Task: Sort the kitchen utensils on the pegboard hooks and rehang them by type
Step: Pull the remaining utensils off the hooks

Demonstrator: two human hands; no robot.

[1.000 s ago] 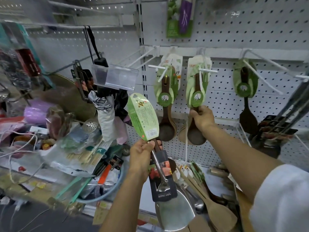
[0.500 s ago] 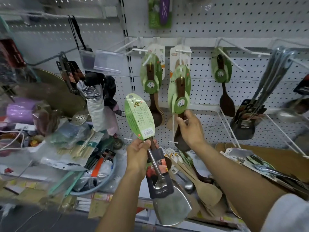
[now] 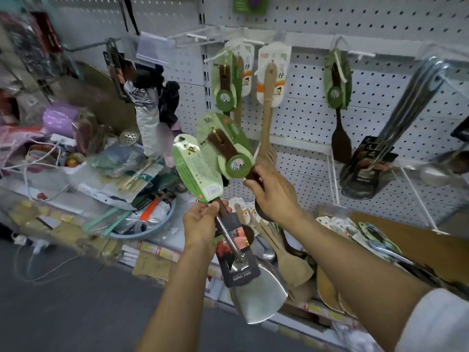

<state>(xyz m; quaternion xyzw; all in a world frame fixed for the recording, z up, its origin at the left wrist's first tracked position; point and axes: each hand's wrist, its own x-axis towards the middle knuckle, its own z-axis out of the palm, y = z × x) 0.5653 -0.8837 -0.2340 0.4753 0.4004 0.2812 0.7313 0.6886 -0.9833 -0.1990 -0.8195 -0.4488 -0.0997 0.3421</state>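
My left hand [image 3: 200, 226] grips a steel spatula [image 3: 258, 295] by its handle, together with a green-carded utensil [image 3: 196, 171] pointing up. My right hand [image 3: 275, 195] grips the dark wooden ladle with a green card [image 3: 229, 151], now off its hook and tilted left. On the white pegboard [image 3: 380, 29] still hang another green-carded dark ladle [image 3: 224, 82], a light wooden fork-spatula [image 3: 267, 115], a dark wooden turner [image 3: 338, 97] and a bunch of steel utensils [image 3: 396, 123].
Bare white hooks [image 3: 195, 36] stick out above the hung spoons. Loose wooden spatulas [image 3: 286, 255] and packaged tools lie on the shelf below my hands. Cluttered bags, a basin [image 3: 149, 224] and a folded umbrella [image 3: 147, 115] fill the left.
My right hand has pulled the green-carded dark ladle off its hook and brought it down and left, tilted, beside the items in my left hand. The camera view shifted.
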